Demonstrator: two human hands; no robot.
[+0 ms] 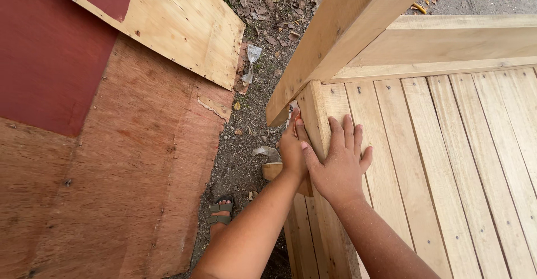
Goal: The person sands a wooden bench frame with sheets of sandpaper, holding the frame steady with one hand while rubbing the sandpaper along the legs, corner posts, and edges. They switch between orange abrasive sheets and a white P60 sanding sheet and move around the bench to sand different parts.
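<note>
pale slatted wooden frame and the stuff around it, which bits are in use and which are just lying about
In use:
- pale slatted wooden frame
- slanted pale timber beam
- left hand, at the frame's corner
- right hand, flat on the slats

Lying about:
- reddish plywood sheets
- crumpled clear plastic scrap
- dry leaves

From my seat, the slatted wooden platform (447,161) fills the view from three to five o'clock. A long beam (335,38) runs across its corner, from centre up toward one o'clock. My right hand (338,164) lies flat on the platform's edge plank at centre; my left hand (292,147) sits just beside it at nine o'clock, against the platform's outer side. Plywood sheets (112,161) spread from seven to eleven o'clock. Between them and the platform runs the ground strip (251,116), with my sandalled foot (220,214) at six o'clock.
</note>
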